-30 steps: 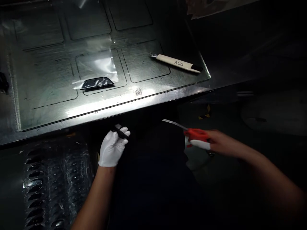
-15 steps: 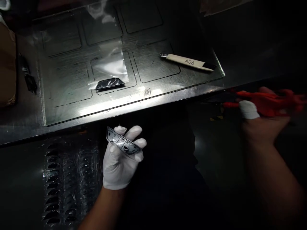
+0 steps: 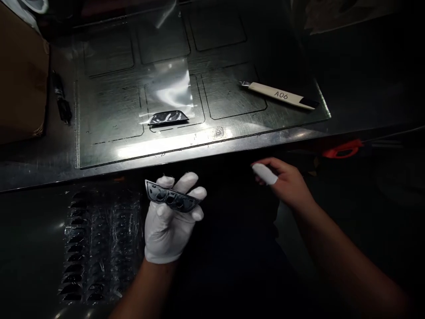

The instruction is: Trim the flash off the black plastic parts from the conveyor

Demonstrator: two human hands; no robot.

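My left hand [image 3: 169,235], in a white glove, is closed on a dark trapezoid-shaped plastic part [image 3: 171,197] with its recessed, ribbed side facing up. Thumb and fingers grip it along its edges, just below the table's front edge. My right hand [image 3: 288,182] is to the right, bare apart from a white finger cot on the thumb. Its fingers are curled towards the thumb; whether anything small lies between them is hidden. Further right, apart from this hand, a red loop-shaped handle [image 3: 343,149] shows below the table edge.
On the table's glass sheet [image 3: 109,153] lie a similar black part [image 3: 168,118] in a clear bag [image 3: 169,84] and a craft knife [image 3: 279,94] marked A06. A black pen [image 3: 61,97] and cardboard box [image 3: 21,75] stand left. Below is a plastic-covered tray [image 3: 102,248] of dark parts.
My right hand has moved left, away from the red things at the right, towards my left hand. The left hand still grips the part, which has tilted slightly. The view has shifted.
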